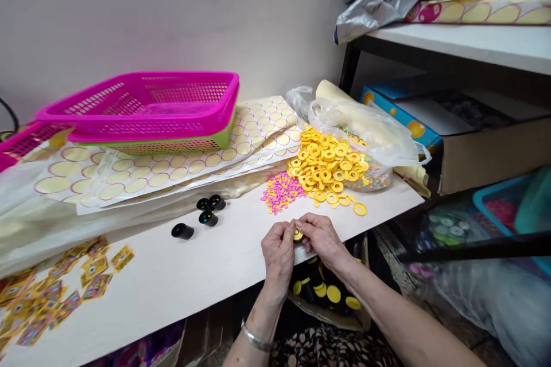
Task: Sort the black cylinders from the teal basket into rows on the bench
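Note:
At the table's front edge, my left hand (278,249) and my right hand (322,238) meet, fingertips closed on one small round yellow piece (298,234) with a dark ring at its centre. My fingers cover much of it. Just beyond them lie small pink and yellow bits (282,192) and a heap of yellow rings (329,160), some with little tabs. Several short black cups (182,231) stand or lie to the left; coloured bits show in one. Below my hands is an open box (329,318) holding black pieces and yellow round caps.
Stacked pink baskets (150,126) rest on sticker sheets (142,180) at the back left. Small printed cards (94,269) spread over the left of the white table (172,281). A clear plastic bag (370,132) lies behind the rings. Shelving (465,40) with cartons stands at the right.

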